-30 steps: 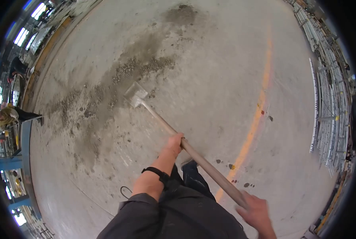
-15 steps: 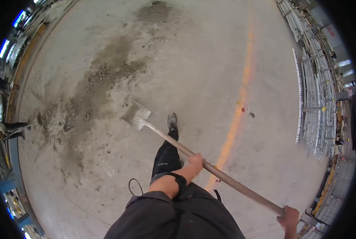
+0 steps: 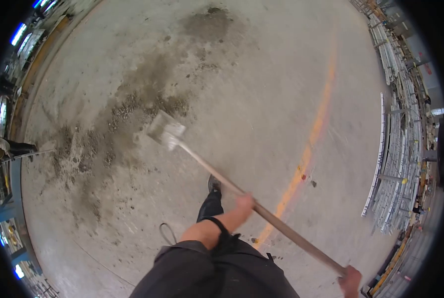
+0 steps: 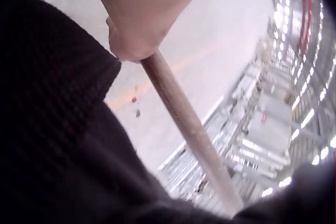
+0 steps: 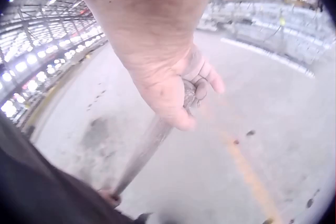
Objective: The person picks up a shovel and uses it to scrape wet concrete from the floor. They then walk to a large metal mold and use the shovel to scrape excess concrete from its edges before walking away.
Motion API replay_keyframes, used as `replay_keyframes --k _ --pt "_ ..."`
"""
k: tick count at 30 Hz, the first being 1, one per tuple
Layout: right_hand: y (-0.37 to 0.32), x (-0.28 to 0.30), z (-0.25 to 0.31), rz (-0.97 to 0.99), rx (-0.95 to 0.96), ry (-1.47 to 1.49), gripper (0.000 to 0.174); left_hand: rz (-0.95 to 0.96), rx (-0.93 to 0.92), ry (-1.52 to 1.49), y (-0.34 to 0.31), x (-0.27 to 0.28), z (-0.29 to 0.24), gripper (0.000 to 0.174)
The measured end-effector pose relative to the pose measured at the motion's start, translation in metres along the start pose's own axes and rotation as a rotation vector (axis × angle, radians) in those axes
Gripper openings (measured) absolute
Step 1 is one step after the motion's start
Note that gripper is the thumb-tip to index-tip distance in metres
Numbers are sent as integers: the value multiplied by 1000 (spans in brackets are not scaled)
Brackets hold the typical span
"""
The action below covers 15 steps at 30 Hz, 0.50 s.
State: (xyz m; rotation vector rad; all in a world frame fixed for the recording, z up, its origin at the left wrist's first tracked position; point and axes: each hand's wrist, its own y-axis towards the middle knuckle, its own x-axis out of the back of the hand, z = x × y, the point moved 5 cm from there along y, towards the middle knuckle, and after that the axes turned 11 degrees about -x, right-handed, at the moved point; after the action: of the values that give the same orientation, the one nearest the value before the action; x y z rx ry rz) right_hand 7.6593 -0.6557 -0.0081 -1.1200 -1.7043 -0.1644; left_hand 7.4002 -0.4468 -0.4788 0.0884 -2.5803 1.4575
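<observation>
A shovel (image 3: 286, 228) slants across the head view, its long wooden handle running from lower right to upper left. Its flat, pale metal blade (image 3: 163, 130) is low over the floor, at the near edge of a dark patch of grit (image 3: 125, 111). Around the middle of the handle my left hand (image 3: 244, 206) is wrapped; the left wrist view shows the shaft (image 4: 181, 111) coming out below it. My right hand (image 3: 350, 281) grips the handle's top end, and in the right wrist view its fingers (image 5: 202, 77) curl about the rounded tip.
Grit and damp stains spread over the concrete floor (image 3: 261, 99) at left. An orange line (image 3: 309, 149) runs along the right. Beyond it lie stacked metal lengths (image 3: 398, 164). At the far left a person (image 3: 3, 148) stands with a long-handled tool (image 3: 43, 151), near a blue frame (image 3: 16, 198).
Both hands have shifted right with the shovel since a second ago, and a foot has stepped forward. In the last half second the blade has drawn nearer the dark grit.
</observation>
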Motion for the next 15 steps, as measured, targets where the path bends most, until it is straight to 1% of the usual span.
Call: replay_keyframes --k 1,3,4,5,6,7,8,9,11,12,13,14,15 --pt "4 17 -28 -34 -23 -33 25 -28 -82 50 -17 -35 0 40" --pt "20 53 -61 -75 -50 -78 24 215 171 -246 -91 -55 -85 27" --pt "29 71 -68 -43 -69 -106 23 228 174 -249 -89 -66 -97 27" --pt "37 88 -68 -8 -92 -135 23 263 185 -330 -87 -79 -106 26" --pt "44 101 -61 -12 -104 -146 23 295 196 -415 -85 -92 -111 24" --pt "51 116 -38 -32 -109 -106 22 313 128 -331 -51 -110 -88 25" --pt "62 135 -8 -53 -102 -66 22 308 118 -356 -45 -103 -103 30" --pt "71 156 34 16 -99 -152 21 298 102 -380 -34 -84 -121 36" --pt "97 144 68 18 59 -226 23 286 -157 -456 23 -58 -124 35" --pt "103 144 97 4 134 -175 23 161 -94 -498 18 -18 -171 33" --pt "110 146 128 -11 211 -124 24 20 -81 -562 24 9 -201 29" --pt "122 138 153 66 355 -14 31 -12 -179 -730 54 27 -203 29" --pt "124 150 196 18 552 112 30 35 -169 -770 79 42 -218 24"
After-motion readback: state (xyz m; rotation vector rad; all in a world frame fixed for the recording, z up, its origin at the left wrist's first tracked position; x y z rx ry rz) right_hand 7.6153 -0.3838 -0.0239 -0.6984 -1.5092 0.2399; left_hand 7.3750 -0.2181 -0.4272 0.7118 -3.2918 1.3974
